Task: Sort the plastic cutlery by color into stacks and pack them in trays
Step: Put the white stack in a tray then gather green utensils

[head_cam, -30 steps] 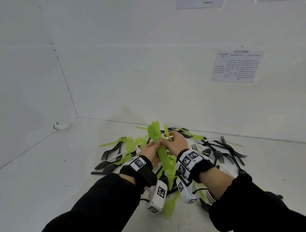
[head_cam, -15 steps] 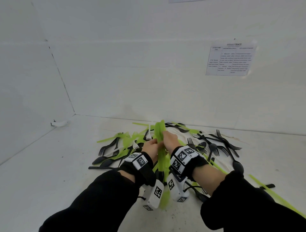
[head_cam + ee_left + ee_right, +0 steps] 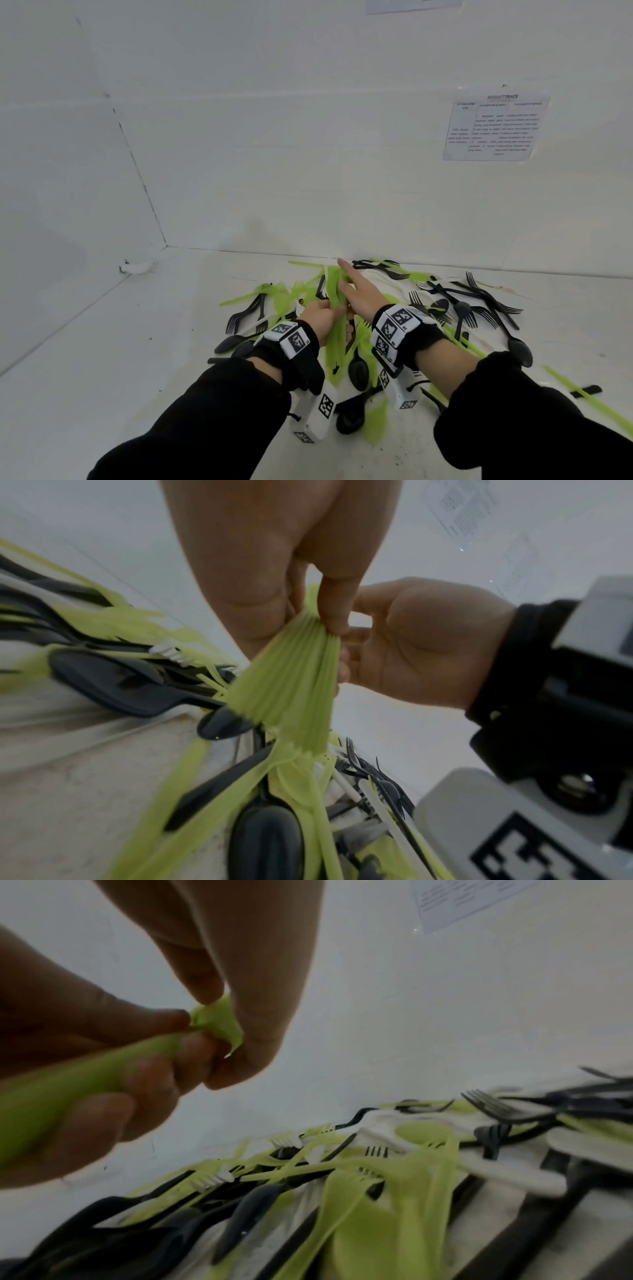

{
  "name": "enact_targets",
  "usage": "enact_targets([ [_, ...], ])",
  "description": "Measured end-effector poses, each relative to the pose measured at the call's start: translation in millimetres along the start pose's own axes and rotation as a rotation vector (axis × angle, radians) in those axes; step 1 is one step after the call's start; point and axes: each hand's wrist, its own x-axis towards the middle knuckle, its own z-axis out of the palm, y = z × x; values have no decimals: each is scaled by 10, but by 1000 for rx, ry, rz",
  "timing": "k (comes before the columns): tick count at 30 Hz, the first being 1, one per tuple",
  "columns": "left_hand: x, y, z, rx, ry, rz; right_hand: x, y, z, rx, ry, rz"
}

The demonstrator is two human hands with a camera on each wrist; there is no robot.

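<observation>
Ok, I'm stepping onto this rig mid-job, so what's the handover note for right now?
Left hand: grips the green stack round its middle, held above the pile.
Right hand: pinches the stack's upper end, index finger stretched along it.
Things: loose green cutlery, black cutlery and white cutlery lie mixed on the table. No tray in view.
Done: part of the green gathered into one stack.
Left: the remaining green, all black and white, then packing.
</observation>
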Motion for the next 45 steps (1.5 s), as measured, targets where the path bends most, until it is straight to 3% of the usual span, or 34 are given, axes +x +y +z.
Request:
enact_targets([
  [7, -15, 71, -381, -55, 51, -10, 255, -174, 380, 271, -30, 59],
  [10, 16, 151, -640, -67, 144, -2, 394, -279, 586, 409, 12, 195],
  [12, 50, 226, -839, -95, 236, 14, 566, -244, 742, 95, 38, 216],
  [16, 143, 313, -1201, -103, 358, 21, 728, -197, 1021, -586, -284, 155],
  [21, 274, 342, -1398, -80, 387, -2, 806, -160, 1193, -830, -320, 142],
  [27, 413, 340, -1397, -80, 387, -10, 909, -117, 1233, -780, -322, 235],
  [32, 527, 309, -1289, -94, 354, -12, 931, -144, 1098, -479, -212, 310],
  [37, 591, 288, -1133, -137, 316, -10, 922, -152, 817, -9, 94, 258],
  [40, 624, 253, -1019, -174, 285, -19, 905, -150, 725, 12, 71, 153],
  [43, 640, 237, -888, -160, 274, 25, 824, -114, 742, 89, 11, 172],
  [45, 663, 219, -837, -179, 262, 38, 774, -85, 757, 70, 73, 158],
])
